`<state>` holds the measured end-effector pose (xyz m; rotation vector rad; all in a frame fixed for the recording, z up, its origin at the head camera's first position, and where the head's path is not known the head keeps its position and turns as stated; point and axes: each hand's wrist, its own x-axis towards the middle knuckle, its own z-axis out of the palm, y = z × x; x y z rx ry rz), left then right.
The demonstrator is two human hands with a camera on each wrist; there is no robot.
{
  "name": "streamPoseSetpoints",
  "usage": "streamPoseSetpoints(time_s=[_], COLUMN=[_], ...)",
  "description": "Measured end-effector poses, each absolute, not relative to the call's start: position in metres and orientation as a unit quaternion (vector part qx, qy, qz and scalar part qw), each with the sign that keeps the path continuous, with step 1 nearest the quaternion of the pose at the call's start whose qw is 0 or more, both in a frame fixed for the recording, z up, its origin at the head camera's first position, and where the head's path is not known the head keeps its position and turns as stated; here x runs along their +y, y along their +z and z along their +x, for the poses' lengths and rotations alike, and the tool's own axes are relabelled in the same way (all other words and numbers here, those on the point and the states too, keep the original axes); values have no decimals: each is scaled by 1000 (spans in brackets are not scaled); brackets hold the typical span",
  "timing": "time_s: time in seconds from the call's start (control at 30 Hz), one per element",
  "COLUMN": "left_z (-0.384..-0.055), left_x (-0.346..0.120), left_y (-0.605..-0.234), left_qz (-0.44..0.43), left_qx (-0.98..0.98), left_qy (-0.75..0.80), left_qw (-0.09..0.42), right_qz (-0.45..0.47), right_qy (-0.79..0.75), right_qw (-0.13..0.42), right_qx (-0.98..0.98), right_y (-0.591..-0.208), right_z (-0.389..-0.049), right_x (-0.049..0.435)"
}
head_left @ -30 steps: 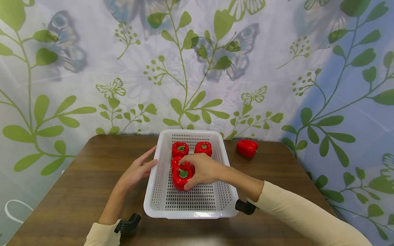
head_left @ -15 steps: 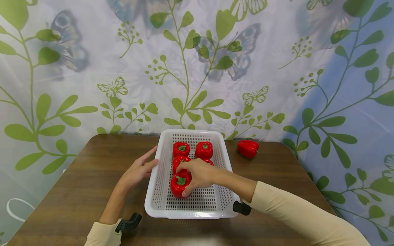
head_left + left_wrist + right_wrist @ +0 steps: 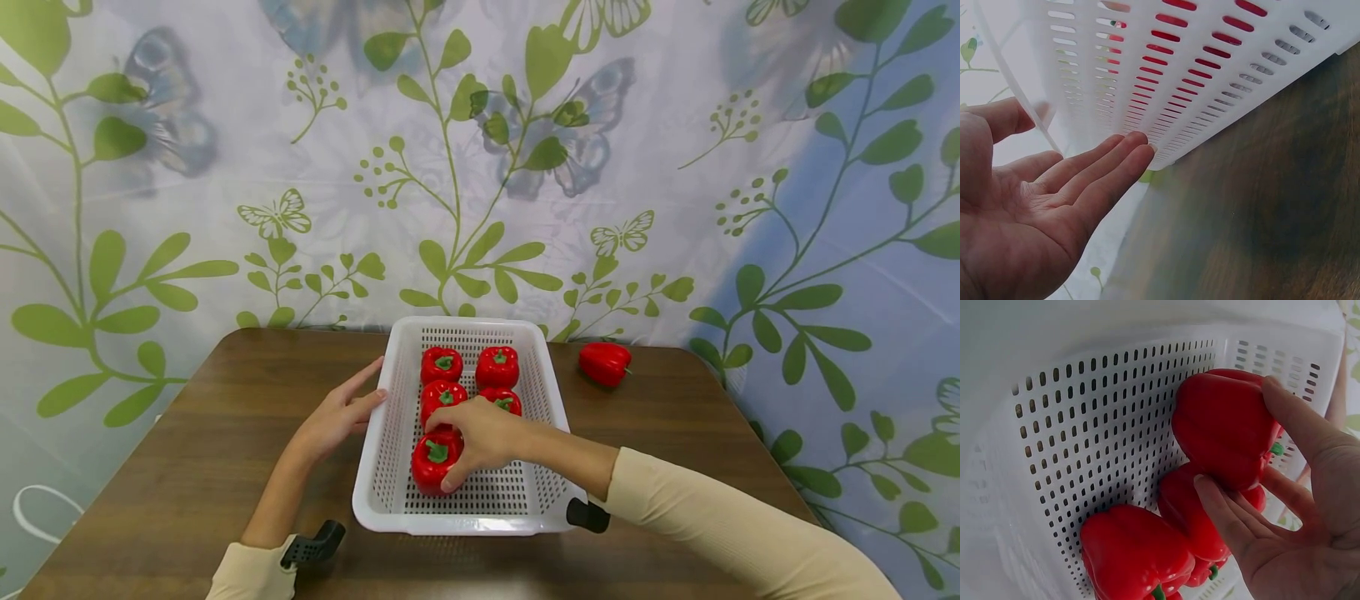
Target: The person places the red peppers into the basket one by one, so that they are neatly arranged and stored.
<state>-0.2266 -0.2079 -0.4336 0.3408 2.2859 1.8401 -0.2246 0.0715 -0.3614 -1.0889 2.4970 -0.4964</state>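
A white perforated plastic basket (image 3: 457,524) stands on the table. My right hand (image 3: 489,432) reaches into it and grips a red bell pepper (image 3: 431,473) between thumb and fingers, at the near left of the basket floor. In the right wrist view, the gripped pepper (image 3: 1222,428) has its green stem turned toward the palm. Behind it sit another red pepper (image 3: 441,398) and several more, one partly hidden by my right hand. My left hand (image 3: 333,422) rests at the basket's left side. The left wrist view has its fingers (image 3: 1107,172) straight along the outer wall.
A further red bell pepper (image 3: 604,363) lies on its side on the brown wooden table (image 3: 225,433), right of the basket. A patterned curtain (image 3: 337,167) hangs behind the table's back edge. Black wrist straps (image 3: 315,546) show on both arms.
My right hand has moved the gripped pepper toward the near left of the basket, away from the pepper behind it. More of the other peppers now shows. My left hand stays in place.
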Motion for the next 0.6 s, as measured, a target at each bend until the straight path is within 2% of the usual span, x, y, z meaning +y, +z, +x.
streamPoseSetpoints(time_s=[0.6], left_z=[-226], left_x=[-208], left_y=[-433], left_qz=[113], left_qx=[770], left_qy=[622], left_qw=[93], right_qz=[-386], right_qy=[-172], right_qw=[187], right_qx=[887], right_y=[-366], right_z=[-222], right_x=[65])
